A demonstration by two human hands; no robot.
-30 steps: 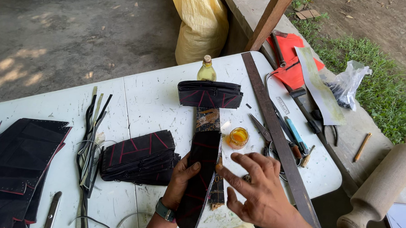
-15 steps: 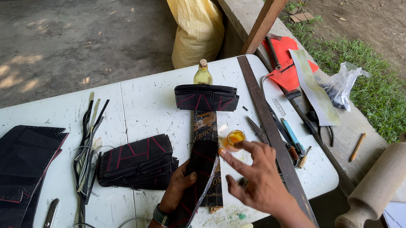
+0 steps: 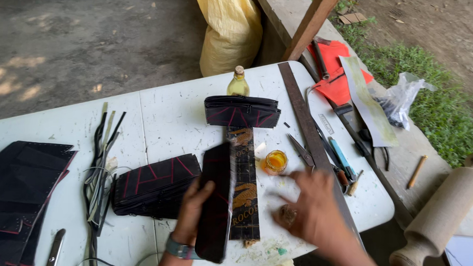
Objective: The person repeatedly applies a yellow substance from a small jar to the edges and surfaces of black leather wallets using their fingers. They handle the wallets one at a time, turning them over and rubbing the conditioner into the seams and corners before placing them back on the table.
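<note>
Our left hand [image 3: 193, 211] has its grip clamped on a long black leather strip [image 3: 215, 201], held tilted just above the white table [image 3: 168, 114]. Our right hand [image 3: 310, 210] is blurred, fingers spread apart, holding nothing, hovering near the small jar of yellow glue [image 3: 275, 161]. A printed strip [image 3: 244, 194] lies beside the leather, below a black pouch [image 3: 241, 111].

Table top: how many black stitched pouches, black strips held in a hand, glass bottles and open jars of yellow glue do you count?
Black stitched pouches: 2
Black strip in left hand: 1
Glass bottle: 1
Open glue jar: 1
Total: 5
</note>
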